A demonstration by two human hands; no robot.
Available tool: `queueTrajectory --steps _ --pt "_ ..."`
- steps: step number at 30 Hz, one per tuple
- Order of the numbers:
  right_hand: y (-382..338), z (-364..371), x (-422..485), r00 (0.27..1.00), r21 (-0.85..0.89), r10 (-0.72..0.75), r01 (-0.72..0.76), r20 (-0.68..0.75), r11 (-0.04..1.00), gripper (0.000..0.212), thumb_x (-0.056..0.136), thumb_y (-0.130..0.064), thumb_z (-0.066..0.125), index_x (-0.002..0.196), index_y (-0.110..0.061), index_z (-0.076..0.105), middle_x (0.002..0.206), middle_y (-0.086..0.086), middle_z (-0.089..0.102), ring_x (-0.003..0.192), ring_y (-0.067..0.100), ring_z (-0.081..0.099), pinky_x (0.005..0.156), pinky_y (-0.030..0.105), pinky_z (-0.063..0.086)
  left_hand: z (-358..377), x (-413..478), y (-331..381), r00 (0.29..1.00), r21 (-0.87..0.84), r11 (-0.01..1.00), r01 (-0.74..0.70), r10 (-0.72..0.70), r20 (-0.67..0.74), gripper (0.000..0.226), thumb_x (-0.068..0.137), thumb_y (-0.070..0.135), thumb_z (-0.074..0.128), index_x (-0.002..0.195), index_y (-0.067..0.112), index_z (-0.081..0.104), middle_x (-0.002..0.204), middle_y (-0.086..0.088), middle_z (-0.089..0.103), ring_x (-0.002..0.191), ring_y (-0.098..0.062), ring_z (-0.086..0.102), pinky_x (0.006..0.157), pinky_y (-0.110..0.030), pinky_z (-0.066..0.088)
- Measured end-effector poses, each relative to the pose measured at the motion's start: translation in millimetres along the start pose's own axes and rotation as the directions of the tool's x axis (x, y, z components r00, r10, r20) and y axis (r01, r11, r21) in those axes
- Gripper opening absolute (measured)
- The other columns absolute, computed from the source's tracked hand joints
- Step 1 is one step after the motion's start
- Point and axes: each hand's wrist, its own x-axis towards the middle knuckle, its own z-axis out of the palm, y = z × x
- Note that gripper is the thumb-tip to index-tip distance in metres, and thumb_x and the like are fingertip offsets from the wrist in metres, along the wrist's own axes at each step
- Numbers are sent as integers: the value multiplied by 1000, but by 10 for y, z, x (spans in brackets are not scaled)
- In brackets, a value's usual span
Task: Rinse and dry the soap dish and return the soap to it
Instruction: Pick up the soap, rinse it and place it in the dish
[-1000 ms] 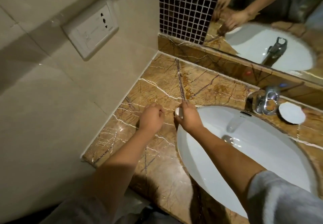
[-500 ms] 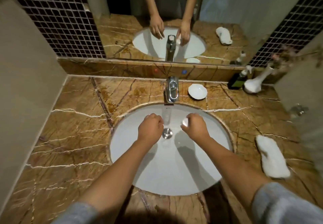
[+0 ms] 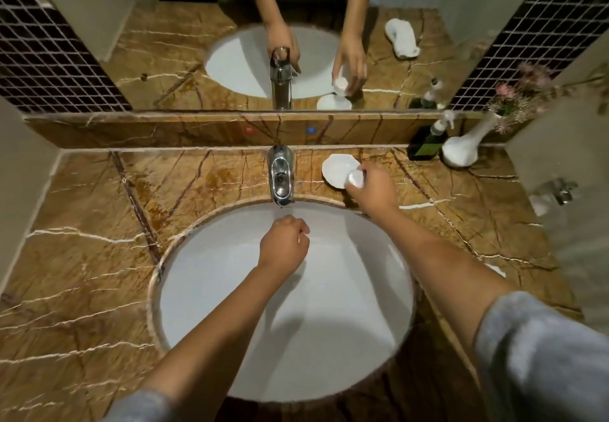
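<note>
A small white soap dish (image 3: 335, 168) sits on the brown marble counter just right of the chrome tap (image 3: 281, 175). My right hand (image 3: 374, 189) is shut on a round white soap (image 3: 355, 178), held at the dish's near right edge, partly over it. My left hand (image 3: 284, 245) hangs over the white sink basin (image 3: 230, 306), below the tap spout, fingers curled with nothing in them. No water runs from the tap.
A dark pump bottle (image 3: 426, 143) and a white vase (image 3: 461, 149) with pink flowers stand at the back right. The white towel's corner (image 3: 494, 270) shows behind my right forearm. A mirror runs along the back wall. Bare marble counter lies left of the sink.
My view swung from the left counter to the sink centre. My right hand carried the soap from over the basin up and right to the dish. My left hand stayed over the basin.
</note>
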Motion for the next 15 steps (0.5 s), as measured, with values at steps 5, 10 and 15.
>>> queueTrajectory --steps 5,10,15 --pt "-70 147 281 999 46 -15 13 36 999 47 78 -19 72 120 -6 59 125 18 57 115 34 53 95 36 43 131 138 25 1000 -5 1000 10 -10 18 27 89 18 46 111 18 62 112 -3 61 110 -21 51 80 -32 46" --pt "-60 270 351 995 28 -85 84 48 996 46 82 -17 65 125 -7 56 129 16 54 122 31 46 101 33 38 232 213 24 999 -20 1000 21 -21 44 28 89 20 46 112 18 61 114 -2 60 109 -20 50 81 -31 47" --pt "-6 316 351 984 -1 -156 156 82 988 46 84 -19 63 128 -7 54 134 15 51 126 32 43 105 38 37 302 219 32 998 -19 999 49 -48 40 28 88 22 46 112 21 59 113 2 60 108 -16 49 78 -28 44"
